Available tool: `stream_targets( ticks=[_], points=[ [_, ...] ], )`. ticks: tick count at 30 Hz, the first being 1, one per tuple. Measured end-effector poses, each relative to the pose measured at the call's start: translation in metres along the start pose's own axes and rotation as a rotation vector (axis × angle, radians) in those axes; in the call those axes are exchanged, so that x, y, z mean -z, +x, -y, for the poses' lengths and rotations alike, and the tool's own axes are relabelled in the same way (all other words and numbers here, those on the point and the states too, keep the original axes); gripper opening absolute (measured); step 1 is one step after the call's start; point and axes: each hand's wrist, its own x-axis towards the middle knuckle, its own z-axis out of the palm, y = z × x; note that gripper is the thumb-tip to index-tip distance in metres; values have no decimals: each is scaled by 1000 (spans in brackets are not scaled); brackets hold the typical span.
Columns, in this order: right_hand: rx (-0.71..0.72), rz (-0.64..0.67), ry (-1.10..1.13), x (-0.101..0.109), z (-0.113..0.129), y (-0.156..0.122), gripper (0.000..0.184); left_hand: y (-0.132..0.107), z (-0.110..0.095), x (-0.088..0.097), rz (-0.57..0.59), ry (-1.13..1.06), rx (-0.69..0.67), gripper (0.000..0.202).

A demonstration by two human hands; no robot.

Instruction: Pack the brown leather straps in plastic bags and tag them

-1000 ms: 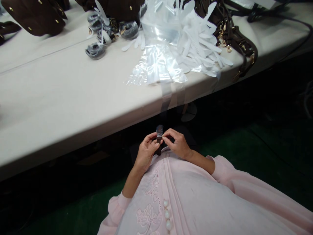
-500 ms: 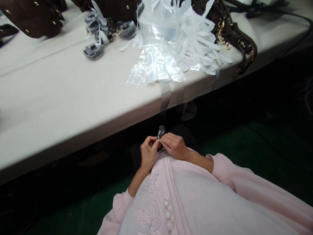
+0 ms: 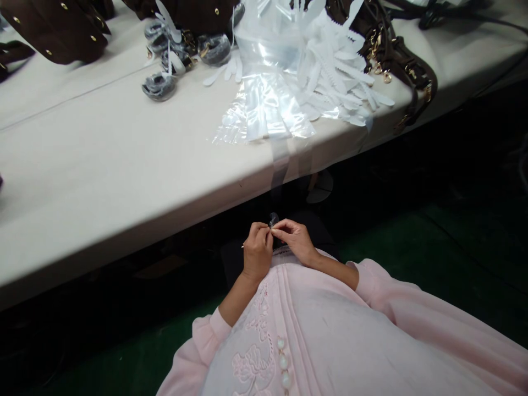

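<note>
Close to my body, below the table edge, my left hand (image 3: 258, 250) and my right hand (image 3: 297, 240) meet fingertip to fingertip. Both pinch a small dark plastic-wrapped piece (image 3: 273, 219), whose end sticks up beyond my fingers; its lower part is hidden. It resembles the dark coiled straps in clear plastic (image 3: 159, 87) lying on the table, some with white toothed tags attached. Straight ahead, near the table's front edge, lie clear plastic bags (image 3: 268, 104) beside a heap of white toothed tags (image 3: 334, 77).
The pale-covered table (image 3: 103, 165) crosses the view, its front edge just beyond my hands. Brown bags with gold studs (image 3: 61, 30) stand at the back left. Brown straps with gold hardware (image 3: 406, 69) hang over the edge at right. A dark cable (image 3: 466, 19) lies behind them.
My left hand has turned over, its back now showing, and shifted slightly right. My right fingers have moved up slightly on the piece, and less of it shows.
</note>
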Motion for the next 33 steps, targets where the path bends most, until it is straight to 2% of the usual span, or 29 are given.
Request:
stream_targets(
  ticks=[3, 5, 7, 10, 12, 13, 15, 17, 20, 22, 24, 28, 29, 32, 33],
  points=[
    [179, -28, -144, 4, -1, -2, 12, -1, 3, -5, 83, 47, -71, 18],
    [302, -17, -255, 9, -2, -4, 11, 2, 5, -7, 94, -76, 11, 13],
    [401, -8, -336, 13, -2, -5, 11, 7, 6, -8, 91, -301, 215, 7],
    [460, -40, -391, 17, -3, -4, 13, 11, 5, -8, 117, -705, 590, 15],
    [388, -90, -354, 17, -3, -1, 13, 10, 4, -7, 158, -911, 730, 26],
    [314, -97, -292, 17, -3, 1, 13, 9, 4, -6, 182, -964, 744, 31],
    [124, -65, -105, 17, -3, 6, 17, 6, 3, -4, 235, -923, 672, 36],
    [-35, -20, 83, 16, -2, 10, 24, 2, 2, 0, 280, -724, 494, 38],
    [-97, -49, 244, 15, 1, 13, 29, -4, -2, 2, 334, -417, 250, 49],
    [-85, -87, 298, 15, 5, 13, 30, -10, -2, -1, 401, -417, 221, 56],
    [-92, -101, 340, 15, 10, 12, 31, -16, 0, -7, 422, -519, 261, 58],
    [-154, -52, 513, 14, 27, 11, 36, -22, 11, -17, 244, -478, 251, 76],
    [-164, -42, 576, 14, 33, 12, 36, -22, 13, -18, 270, -464, 233, 73],
    [-157, -11, 722, 14, 55, 20, 36, -18, 9, -16, 558, -535, 197, 30],
    [-145, 3, 730, 16, 62, 24, 36, -17, 4, -14, 620, -551, 196, 29]
  ],
)
